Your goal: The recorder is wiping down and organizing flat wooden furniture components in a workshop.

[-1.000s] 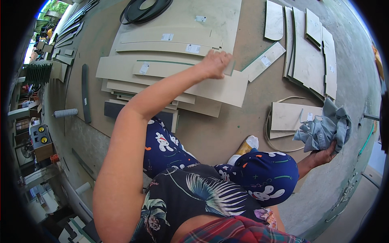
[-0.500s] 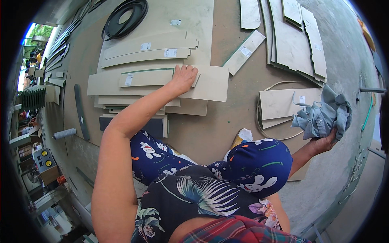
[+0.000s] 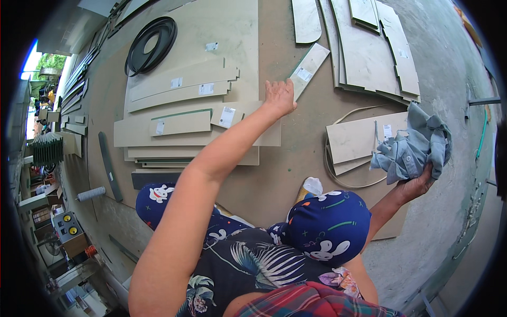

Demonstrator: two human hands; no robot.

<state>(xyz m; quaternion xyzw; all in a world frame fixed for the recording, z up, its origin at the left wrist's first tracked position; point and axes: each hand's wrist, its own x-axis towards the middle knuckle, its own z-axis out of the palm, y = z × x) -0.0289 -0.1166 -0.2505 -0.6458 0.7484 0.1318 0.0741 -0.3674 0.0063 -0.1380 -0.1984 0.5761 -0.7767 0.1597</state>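
Observation:
My left hand (image 3: 280,98) is stretched out over the brown floor sheet, its fingertips beside the near-left end of a narrow pale board (image 3: 310,68) with a white label. The fingers look extended, and whether they touch that board is hard to make out. To its left, a short labelled board (image 3: 227,115) lies beside a longer green-edged board (image 3: 182,123), both on top of a wide pale board (image 3: 132,134). Off to the right, my right hand (image 3: 418,185) is closed around a bunched blue-grey cloth (image 3: 412,150), held in front of a pair of pale boards (image 3: 351,140).
Coiled black edging (image 3: 168,39) lies on a large panel at the far left. Stacked pale panels (image 3: 364,58) stand at the far right, with a thin strip loop (image 3: 328,164) nearer. A dark strip (image 3: 109,166) and a grey roll (image 3: 91,194) lie leftward.
My left hand has left the short board on the pile and moved right to the narrow labelled board. The right hand keeps the cloth. The whole view has shifted slightly.

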